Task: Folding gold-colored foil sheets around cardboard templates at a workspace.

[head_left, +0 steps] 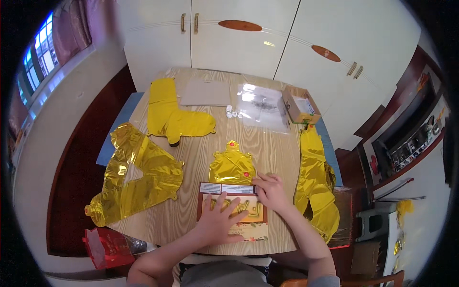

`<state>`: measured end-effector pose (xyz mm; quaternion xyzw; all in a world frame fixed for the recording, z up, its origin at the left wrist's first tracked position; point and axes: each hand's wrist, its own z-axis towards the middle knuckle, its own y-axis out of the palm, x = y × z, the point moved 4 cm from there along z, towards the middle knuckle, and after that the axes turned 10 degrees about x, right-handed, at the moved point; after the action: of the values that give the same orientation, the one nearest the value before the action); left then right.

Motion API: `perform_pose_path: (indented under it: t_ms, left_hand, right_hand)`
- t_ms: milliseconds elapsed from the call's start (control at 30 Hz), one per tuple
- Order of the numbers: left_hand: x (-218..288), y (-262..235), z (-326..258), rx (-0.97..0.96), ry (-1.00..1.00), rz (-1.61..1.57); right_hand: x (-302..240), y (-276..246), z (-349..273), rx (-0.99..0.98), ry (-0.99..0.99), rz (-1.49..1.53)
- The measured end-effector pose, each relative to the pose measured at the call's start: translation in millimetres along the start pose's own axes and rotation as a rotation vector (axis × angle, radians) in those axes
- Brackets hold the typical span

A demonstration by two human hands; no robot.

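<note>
A flat gold foil balloon (231,167) with small red tabs lies mid-table, its near edge meeting a brown-bordered printed packet (203,201). My left hand (217,220) rests on the packet with fingers spread, hiding part of its gold printed letters. At the packet's far right corner, my right hand (271,193) has bent fingers closed at the edge of the gold balloon. A cream sheet with a leaf pattern (258,232) shows below the packet. Larger flat foil balloons lie around: one at left (148,182), an L-shaped one (165,112) far left, one at right (318,191).
Along the far side lie a grey board (205,93), a clear plastic sheet (263,107), small white pieces (230,112) and an open cardboard box (301,105). A red bag (107,248) sits below the table's left edge. A grey stool (375,222) stands at right.
</note>
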<state>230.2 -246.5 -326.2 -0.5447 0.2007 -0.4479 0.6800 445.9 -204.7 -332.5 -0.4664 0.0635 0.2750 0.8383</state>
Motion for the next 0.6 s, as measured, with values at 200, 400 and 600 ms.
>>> perform_pose_path:
  t_ms: [200, 400, 600]
  left_hand:
    - [1, 1, 1, -0.029, -0.009, -0.003]
    - [1, 1, 1, -0.040, -0.010, 0.000]
    - [1, 3, 0, -0.036, -0.003, 0.021]
  right_hand:
    - [15, 1, 13, -0.129, 0.033, -0.002]
    - [29, 12, 26, -0.154, 0.023, 0.009]
    - [52, 33, 71, -0.091, 0.477, 0.332]
